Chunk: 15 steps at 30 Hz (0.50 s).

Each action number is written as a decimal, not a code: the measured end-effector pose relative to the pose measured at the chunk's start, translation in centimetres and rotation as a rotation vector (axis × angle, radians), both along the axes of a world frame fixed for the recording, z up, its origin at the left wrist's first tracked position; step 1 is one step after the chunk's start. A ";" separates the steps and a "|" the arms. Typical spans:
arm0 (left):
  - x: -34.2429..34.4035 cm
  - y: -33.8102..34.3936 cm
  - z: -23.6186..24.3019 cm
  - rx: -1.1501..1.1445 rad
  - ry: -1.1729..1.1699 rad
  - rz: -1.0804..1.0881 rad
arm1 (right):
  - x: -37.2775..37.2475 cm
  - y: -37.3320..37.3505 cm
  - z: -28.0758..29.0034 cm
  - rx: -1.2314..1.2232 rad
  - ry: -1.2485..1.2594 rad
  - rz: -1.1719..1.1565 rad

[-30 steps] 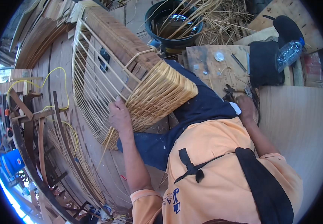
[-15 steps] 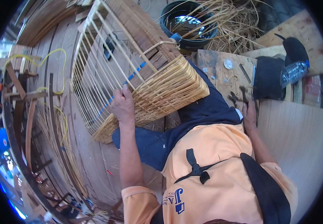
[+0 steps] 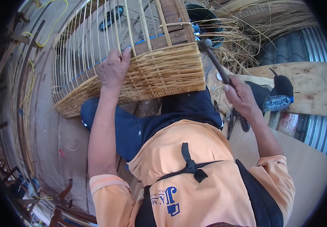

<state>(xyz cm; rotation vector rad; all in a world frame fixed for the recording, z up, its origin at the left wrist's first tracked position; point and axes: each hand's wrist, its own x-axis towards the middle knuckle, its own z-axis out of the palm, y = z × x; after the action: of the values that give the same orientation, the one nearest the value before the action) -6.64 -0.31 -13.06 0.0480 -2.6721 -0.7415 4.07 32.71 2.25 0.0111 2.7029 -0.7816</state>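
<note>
A large woven rattan basket (image 3: pixel 167 70) rests on its side over my lap, its upright stakes pointing away from me around a brown wooden form (image 3: pixel 173 17). My left hand (image 3: pixel 113 70) is closed on the upper edge of the weave, between the stakes, with the thumb raised. In my right hand (image 3: pixel 243 96) is a hammer (image 3: pixel 220 70), gripped by its dark handle. The hammer's head is raised just beyond the basket's right corner; I cannot tell whether it touches.
A dark green bucket (image 3: pixel 212 24) and loose rattan strands (image 3: pixel 243 43) lie beyond the basket. At right are a plastic bottle (image 3: pixel 279 103), a black pouch (image 3: pixel 282 86) and a plywood board (image 3: pixel 311 87). A blue-strapped sandal (image 3: pixel 111 18) lies behind the stakes. Yellow cord (image 3: pixel 29 85) runs along the left.
My right hand has come up from the wooden block at the right with the hammer and moved to the basket's right corner. The left hand stays on the weave. The view has shifted.
</note>
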 end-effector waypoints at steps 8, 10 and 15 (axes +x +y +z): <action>0.2 0.0 0.1 0.036 -0.009 -0.005 | -1.5 -1.1 0.9 -0.098 -0.094 -0.137; 0.3 -0.1 -0.1 0.060 -0.005 -0.005 | -2.1 -1.7 1.5 0.056 -0.029 -0.109; 0.0 0.0 -0.1 0.012 -0.014 -0.021 | -1.7 -2.8 3.0 0.222 0.206 0.227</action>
<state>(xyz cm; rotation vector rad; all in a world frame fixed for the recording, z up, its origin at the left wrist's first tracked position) -6.59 -0.35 -13.19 0.0286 -2.6855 -0.7662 2.35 29.87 5.20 -0.3363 2.9021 -0.4351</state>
